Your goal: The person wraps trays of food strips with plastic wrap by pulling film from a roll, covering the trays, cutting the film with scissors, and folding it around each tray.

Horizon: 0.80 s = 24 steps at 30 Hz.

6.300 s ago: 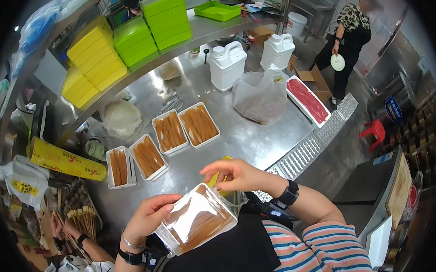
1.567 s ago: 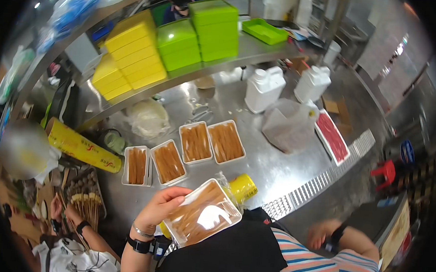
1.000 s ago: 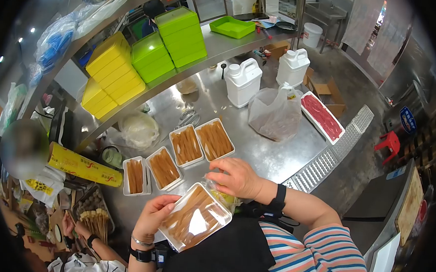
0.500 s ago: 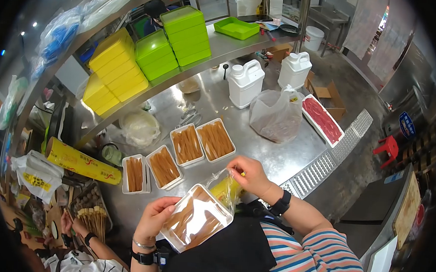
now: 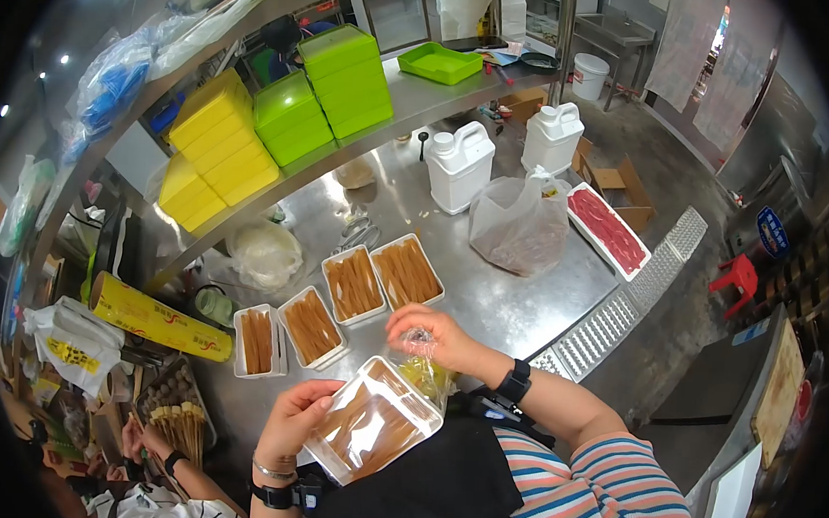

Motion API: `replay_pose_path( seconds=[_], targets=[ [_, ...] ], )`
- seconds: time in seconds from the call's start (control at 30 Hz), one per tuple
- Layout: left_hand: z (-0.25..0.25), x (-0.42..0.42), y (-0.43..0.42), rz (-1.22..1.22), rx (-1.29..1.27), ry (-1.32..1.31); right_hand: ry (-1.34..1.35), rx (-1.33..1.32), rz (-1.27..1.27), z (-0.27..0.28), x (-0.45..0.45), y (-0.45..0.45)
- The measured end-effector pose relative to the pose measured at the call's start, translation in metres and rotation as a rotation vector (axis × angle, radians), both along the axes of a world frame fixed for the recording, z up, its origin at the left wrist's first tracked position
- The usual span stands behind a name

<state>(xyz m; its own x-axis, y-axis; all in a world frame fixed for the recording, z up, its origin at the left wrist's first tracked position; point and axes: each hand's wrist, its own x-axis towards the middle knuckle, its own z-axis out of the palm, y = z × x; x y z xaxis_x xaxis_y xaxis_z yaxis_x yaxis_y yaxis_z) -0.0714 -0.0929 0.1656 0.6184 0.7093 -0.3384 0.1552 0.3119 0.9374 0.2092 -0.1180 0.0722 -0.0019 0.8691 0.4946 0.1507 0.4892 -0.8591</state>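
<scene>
Steady the rectangular white tray of brown strips (image 5: 373, 428), at six o'clock, with your left hand (image 5: 291, 423) clamped on its nine-o'clock edge, while your right hand (image 5: 443, 343), loosely curled on crumpled clear plastic film (image 5: 418, 341) at one o'clock, pulls evenly.

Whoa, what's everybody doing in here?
Someone in a striped top holds a white tray of brown strips, covered in shiny film, in the left hand. The right hand has bunched clear film at its fingers, above something yellow. More trays sit on the metal table. Another person's hands are beside some skewers.
</scene>
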Motion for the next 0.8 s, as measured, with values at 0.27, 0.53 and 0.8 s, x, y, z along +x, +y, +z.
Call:
replay_pose_path(
  seconds=[0.27,0.53,0.8],
  targets=[
    [0.005,-0.004,-0.004,0.006,0.04,0.016,0.163,-0.703,-0.024,-0.035,0.047,-0.018],
    [0.003,-0.003,-0.001,0.014,0.044,0.015,0.561,-0.837,0.402,0.02,0.012,-0.035],
    [0.004,-0.003,-0.004,0.026,0.02,-0.009,0.409,-0.357,-0.004,0.056,0.005,-0.029]
  ],
)
